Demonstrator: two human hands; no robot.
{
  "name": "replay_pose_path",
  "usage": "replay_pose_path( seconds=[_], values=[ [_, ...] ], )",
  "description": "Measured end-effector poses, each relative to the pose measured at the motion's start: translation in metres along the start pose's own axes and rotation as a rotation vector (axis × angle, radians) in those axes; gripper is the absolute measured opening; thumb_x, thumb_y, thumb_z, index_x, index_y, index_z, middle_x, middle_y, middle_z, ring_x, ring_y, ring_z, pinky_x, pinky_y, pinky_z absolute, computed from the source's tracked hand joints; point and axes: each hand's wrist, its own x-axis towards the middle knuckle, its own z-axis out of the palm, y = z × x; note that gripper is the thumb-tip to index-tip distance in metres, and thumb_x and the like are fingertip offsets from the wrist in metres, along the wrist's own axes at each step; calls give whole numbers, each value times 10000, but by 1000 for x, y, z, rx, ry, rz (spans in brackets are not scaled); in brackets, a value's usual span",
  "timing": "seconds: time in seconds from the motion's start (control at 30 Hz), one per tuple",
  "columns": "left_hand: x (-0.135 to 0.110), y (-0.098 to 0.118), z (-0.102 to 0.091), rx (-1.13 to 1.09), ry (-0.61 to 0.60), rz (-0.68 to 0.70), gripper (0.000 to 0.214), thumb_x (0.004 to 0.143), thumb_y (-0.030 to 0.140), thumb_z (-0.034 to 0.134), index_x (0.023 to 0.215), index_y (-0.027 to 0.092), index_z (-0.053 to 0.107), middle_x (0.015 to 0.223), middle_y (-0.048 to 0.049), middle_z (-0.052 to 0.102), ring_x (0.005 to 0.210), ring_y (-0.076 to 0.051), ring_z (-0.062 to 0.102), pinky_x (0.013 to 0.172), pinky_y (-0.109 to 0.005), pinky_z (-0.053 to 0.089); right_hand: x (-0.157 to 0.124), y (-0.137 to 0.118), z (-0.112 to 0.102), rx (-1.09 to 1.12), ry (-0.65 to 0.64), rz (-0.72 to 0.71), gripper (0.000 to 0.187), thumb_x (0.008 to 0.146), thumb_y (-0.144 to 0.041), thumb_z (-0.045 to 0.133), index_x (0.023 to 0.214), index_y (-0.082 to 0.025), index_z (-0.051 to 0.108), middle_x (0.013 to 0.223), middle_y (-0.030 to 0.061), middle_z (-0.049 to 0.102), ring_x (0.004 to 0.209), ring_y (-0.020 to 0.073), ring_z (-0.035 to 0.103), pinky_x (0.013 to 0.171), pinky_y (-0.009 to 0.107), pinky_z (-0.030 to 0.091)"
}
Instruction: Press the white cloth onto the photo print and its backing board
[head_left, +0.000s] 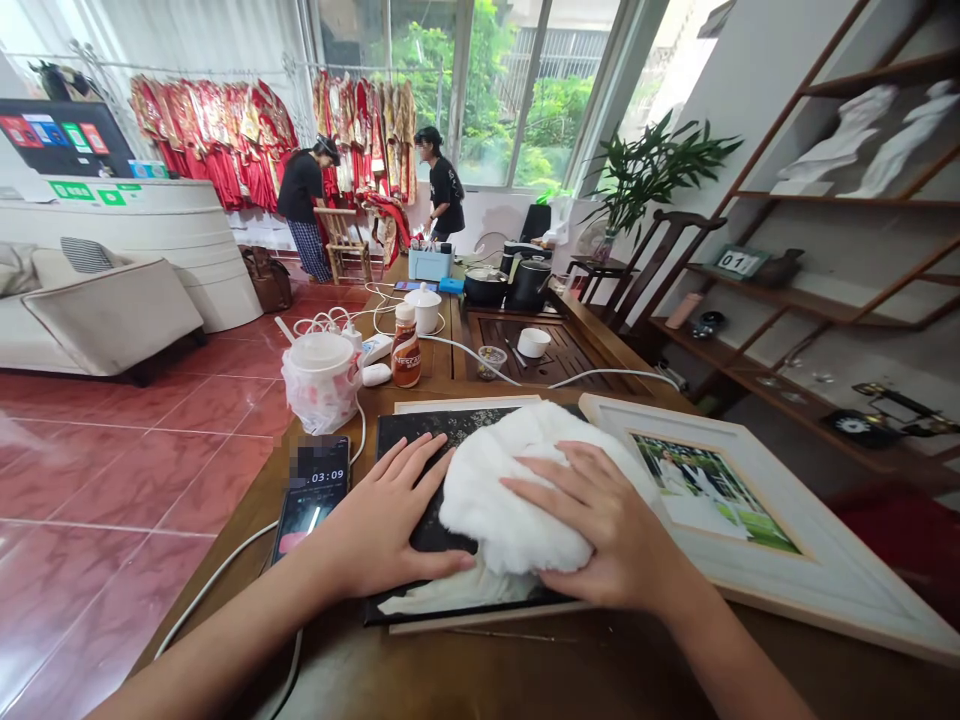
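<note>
White fluffy cloth point(517, 500) lies under the right hand point(600, 520), its grip released, the left hand point(382, 520) open beside it.

Brown wooden table point(480, 665), long polished top. Lying directly on it: flat black rectangular panel point(409, 470), wide white picture frame point(840, 560), black smartphone point(311, 490) reading 03:09, white tub in clear plastic bag point(322, 385), dark slatted wooden tea tray point(547, 355).

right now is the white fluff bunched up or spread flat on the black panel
Bunched: the white fluff rises in a heap under the right hand, with black panel bare beside the left hand.
</note>
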Motion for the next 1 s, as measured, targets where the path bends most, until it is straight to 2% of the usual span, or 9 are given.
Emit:
replay_pose_path(
  seconds=[0.13,0.3,0.43,0.53,0.7,0.87,1.0],
  values=[
    [0,-1,1,14,-19,16,955,812,664,632,1546,208,225,1598,-131,247,1476,-331,202,1203,-524,199,3,-7,2,50,-39,-78,751,697,-478,689,1382,-244,490,1350,83,584,1114,326,557,1027,527,294],
    [1,1,-1,6,-11,-5,918,855,742,506,1544,204,225,1608,-123,223,1481,-308,198,1211,-516,179,0,5,3,-35,-21,87,650,778,-420,667,1377,-243,487,1358,102,568,1162,312,543,1040,522,301],
    [0,2,-2,13,-1,0,926,849,753,501,1534,182,253,1604,-136,228,1481,-307,199,1212,-516,182,3,10,7,-99,-41,184,667,834,-468,639,1435,-270,428,1436,101,501,1220,334,509,1037,551,313],
    [0,2,-2,12,4,2,925,845,757,503,1525,172,276,1600,-141,239,1478,-309,210,1212,-515,185,6,9,9,-99,-66,205,639,849,-492,626,1427,-291,444,1439,91,503,1210,343,517,1026,567,326],
    [0,2,0,0,18,-8,939,838,747,525,1541,192,244,1600,-131,245,1474,-314,219,1210,-511,190,-1,-4,2,-72,-92,201,576,838,-442,641,1376,-284,508,1408,96,531,1191,343,527,1025,566,326],
    [1,1,-1,-10,11,-8,945,830,753,529,1541,194,255,1590,-137,271,1472,-330,216,1204,-520,192,-26,-26,-6,-101,-129,183,687,792,-432,674,1430,-308,453,1414,82,522,1186,353,516,1026,567,312],
    [0,1,-2,-6,-6,-5,971,828,772,505,1536,153,264,1593,-157,249,1476,-328,202,1209,-515,172,-37,-33,-9,-129,-156,179,761,784,-444,677,1475,-305,390,1443,90,489,1190,363,512,1015,575,327]
  ],
)
